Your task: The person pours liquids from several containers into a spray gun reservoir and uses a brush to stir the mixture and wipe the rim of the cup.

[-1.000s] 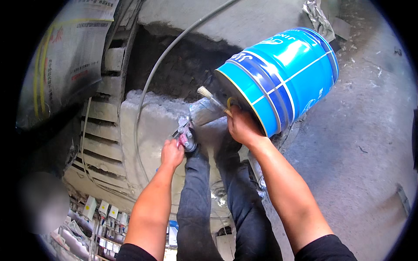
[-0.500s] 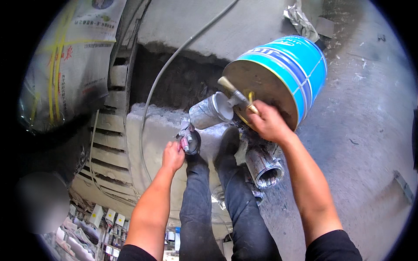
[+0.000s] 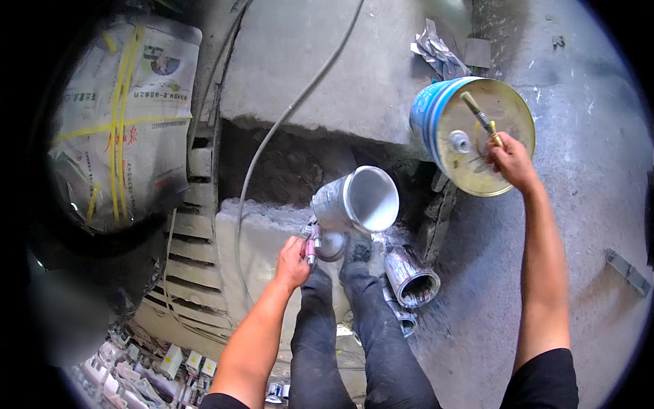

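Note:
My left hand is closed around a spray gun with a pinkish-red part. A round grey disc shows beside the gun. Right next to it is a stained grey metal can, its mouth tilted up to the right and its inside pale; whether the gun or my fingers support it is hidden. Over the top of a blue drum, my right hand grips a flat paintbrush, bristles up and left. A yellow drum handle shows at these fingers. The drum's pale spout lies left of them.
Between my feet and the drum are paint-streaked metal cylinders. A grey hose crosses a dark pit in the concrete. Strapped, paper-wrapped bundle is at left, crumpled sheeting behind the drum, a metal bar far right.
The drum has swung from leaning toward the can to standing more upright, farther right, with my right hand. The can now turns its mouth more toward me. My view has shifted too.

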A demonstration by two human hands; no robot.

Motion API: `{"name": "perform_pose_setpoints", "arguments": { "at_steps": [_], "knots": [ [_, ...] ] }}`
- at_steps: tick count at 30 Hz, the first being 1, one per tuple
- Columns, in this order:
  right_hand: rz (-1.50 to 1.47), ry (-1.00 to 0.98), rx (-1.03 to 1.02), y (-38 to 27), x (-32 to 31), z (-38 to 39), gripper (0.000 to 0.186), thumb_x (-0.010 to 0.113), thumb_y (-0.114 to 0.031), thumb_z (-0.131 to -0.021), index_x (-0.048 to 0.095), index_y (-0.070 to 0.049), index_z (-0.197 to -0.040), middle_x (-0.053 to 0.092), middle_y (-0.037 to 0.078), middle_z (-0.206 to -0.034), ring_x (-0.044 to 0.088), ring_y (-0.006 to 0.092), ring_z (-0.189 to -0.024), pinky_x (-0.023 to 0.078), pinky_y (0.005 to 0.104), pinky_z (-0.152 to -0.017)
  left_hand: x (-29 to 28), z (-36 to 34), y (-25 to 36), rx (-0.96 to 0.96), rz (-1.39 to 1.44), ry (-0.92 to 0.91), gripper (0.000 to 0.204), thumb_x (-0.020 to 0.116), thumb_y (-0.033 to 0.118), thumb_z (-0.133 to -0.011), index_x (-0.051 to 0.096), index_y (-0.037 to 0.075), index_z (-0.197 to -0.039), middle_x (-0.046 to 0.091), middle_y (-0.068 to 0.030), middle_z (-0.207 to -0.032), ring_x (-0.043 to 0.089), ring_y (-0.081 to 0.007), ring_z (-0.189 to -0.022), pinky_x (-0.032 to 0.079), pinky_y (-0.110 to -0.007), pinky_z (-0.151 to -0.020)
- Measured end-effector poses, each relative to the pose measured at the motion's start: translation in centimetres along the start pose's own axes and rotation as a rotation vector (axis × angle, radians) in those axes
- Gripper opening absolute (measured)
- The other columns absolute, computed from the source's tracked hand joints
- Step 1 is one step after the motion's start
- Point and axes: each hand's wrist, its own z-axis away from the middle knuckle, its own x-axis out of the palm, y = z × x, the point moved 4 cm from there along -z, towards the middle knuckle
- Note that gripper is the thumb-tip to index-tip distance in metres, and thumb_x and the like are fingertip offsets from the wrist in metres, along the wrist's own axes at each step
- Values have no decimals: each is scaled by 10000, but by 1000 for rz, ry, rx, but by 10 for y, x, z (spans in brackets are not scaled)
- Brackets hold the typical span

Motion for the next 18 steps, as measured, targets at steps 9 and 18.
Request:
{"name": "perform_pose_setpoints", "arguments": {
  "at_steps": [9,18],
  "knots": [
    [237,72,50,14,-54,-38,149,499,-163,-890,552,-25,-905,634,127,-742,610,227,-635,484,362,-602,-21,-1,49,117,81,18,191,640,52,-745,597,2,-924,551,-158,-804,539,-361,-735,450,-391,-664],
    [558,368,-231,18,-40,-43,174,517,-199,-898,543,-37,-955,595,226,-928,558,413,-944,438,475,-822,-31,4,65,98,103,21,210,657,48,-769,596,5,-966,592,-164,-882,577,-363,-800,472,-385,-721]
  ]
}}
